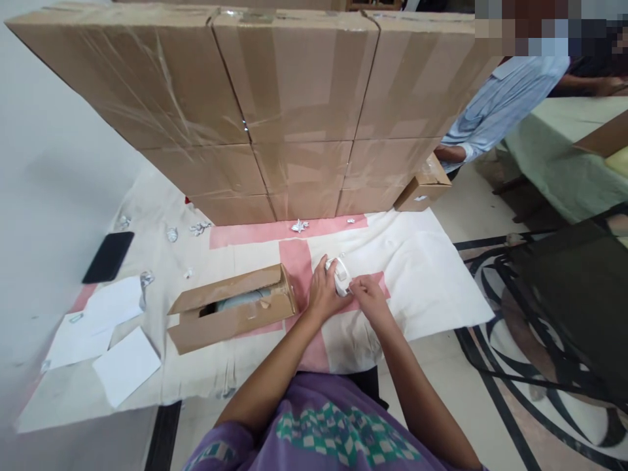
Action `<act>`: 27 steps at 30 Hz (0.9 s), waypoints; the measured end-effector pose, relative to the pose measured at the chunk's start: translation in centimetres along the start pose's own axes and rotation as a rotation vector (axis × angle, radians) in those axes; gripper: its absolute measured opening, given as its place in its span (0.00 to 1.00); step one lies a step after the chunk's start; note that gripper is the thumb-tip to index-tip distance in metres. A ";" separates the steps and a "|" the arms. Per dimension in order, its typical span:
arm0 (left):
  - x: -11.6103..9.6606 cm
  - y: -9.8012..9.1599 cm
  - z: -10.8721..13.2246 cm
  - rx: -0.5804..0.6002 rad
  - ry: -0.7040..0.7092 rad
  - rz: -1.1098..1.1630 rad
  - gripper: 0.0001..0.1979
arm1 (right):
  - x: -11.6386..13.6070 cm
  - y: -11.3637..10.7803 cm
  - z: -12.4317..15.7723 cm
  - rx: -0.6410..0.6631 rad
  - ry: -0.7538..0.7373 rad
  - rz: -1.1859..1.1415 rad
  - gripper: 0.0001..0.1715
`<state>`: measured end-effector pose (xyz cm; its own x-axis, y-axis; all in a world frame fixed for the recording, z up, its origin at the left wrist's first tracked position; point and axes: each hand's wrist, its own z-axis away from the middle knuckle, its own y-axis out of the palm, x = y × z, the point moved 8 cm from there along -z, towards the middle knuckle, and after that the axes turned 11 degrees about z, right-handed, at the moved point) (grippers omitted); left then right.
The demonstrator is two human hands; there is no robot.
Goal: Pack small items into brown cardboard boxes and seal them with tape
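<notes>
My left hand (322, 286) is wrapped around a small white rounded object (342, 275) with a raised panel on its top; its exact kind is hard to make out. Against the lower right edge of that object, the fingers of my right hand (369, 296) are pinched together, and whatever they grip is too small to name. To the left of my hands lies a long cardboard box (240, 320) with its top flaps partly open. Something greyish-blue shows inside it.
Stacked, taped cartons (299, 78) form a wall behind the cloth-covered table (432, 288). Crumpled foil bits (299, 226), a black phone-like slab (108, 257) and white papers (126, 366) lie about. At right, a person in a blue sleeve (505, 98) reaches to a smaller carton (424, 186).
</notes>
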<state>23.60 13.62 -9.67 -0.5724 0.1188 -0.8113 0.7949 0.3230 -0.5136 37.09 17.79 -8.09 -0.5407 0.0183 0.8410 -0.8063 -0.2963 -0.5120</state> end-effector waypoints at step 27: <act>0.5 0.1 0.1 -0.021 0.048 -0.051 0.54 | -4.8 1.8 2.4 -0.035 0.173 -0.384 0.29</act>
<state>23.38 13.64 -10.20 -0.6212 0.1469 -0.7698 0.7607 0.3489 -0.5473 38.80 14.89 -12.60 -0.2292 0.2818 0.9317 -0.9631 -0.2042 -0.1751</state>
